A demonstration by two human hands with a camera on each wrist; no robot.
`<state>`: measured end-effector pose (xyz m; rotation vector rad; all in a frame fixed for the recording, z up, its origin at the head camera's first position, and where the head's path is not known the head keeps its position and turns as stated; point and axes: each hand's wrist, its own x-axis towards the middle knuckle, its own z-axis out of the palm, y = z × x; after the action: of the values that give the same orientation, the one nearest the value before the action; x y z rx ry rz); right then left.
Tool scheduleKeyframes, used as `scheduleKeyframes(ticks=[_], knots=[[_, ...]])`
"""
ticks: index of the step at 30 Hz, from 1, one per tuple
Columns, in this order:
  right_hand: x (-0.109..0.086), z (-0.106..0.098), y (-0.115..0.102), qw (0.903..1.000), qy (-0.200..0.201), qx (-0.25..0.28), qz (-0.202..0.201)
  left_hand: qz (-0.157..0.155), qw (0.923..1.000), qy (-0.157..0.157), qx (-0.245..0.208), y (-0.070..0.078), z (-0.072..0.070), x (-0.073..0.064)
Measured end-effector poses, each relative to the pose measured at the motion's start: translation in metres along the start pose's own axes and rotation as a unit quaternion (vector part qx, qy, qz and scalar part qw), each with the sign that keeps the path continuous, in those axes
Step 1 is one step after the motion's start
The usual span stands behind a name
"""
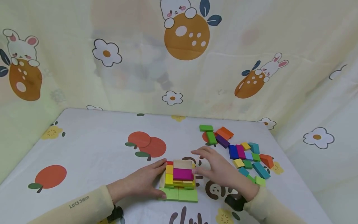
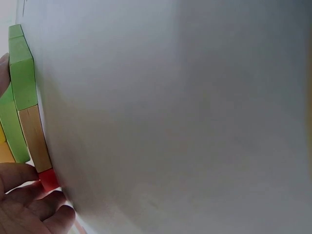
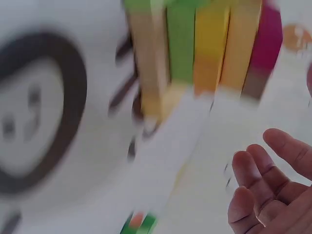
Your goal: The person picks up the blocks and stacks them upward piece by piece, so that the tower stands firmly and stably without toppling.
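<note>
A small stepped stack of coloured wooden blocks stands on the table before me, with a magenta block (image 1: pixel 183 174) and a plain wood block (image 1: pixel 182 164) on top. Yellow blocks (image 1: pixel 169 179) show below, and light green blocks (image 1: pixel 188 195) form its front edge. My left hand (image 1: pixel 139 180) lies along the stack's left side, thumb at the front green block and fingertips at a red block (image 2: pixel 48 180) at the back. Beside the right side hovers my right hand (image 1: pixel 215 165), fingers spread and nothing held, its thumb close by the magenta block.
Loose blocks lie scattered at the right: green (image 1: pixel 206 128), orange (image 1: pixel 225 133), purple (image 1: pixel 222 141), blue (image 1: pixel 233 152) and teal (image 1: pixel 261 170) among them. A printed white cloth (image 1: pixel 92 149) covers the table. Behind it hangs a patterned curtain (image 1: pixel 134 93).
</note>
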<state>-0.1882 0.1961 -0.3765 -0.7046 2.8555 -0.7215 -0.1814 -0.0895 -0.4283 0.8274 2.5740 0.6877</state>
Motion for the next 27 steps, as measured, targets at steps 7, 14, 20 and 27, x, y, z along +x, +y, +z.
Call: scheduleKeyframes(ticks=[7, 14, 20, 27], knots=[[0.033, -0.009, 0.067, 0.9899, 0.042, -0.126, 0.047, -0.003, 1.0000, 0.000, 0.001, 0.002, -0.001, -0.001], [0.053, 0.000, 0.096, 0.9662, 0.030, -0.245, 0.072, -0.004, 1.0000, 0.000, 0.005, 0.002, 0.002, 0.000], [0.063, 0.000, 0.101, 0.9711, 0.008, -0.217, 0.099, 0.006, 0.9999, 0.007, 0.006, 0.002, 0.003, -0.002], [0.050, -0.002, 0.093, 0.9887, -0.050, -0.118, 0.077, 0.004, 0.9999, 0.002, 0.012, 0.002, 0.001, -0.001]])
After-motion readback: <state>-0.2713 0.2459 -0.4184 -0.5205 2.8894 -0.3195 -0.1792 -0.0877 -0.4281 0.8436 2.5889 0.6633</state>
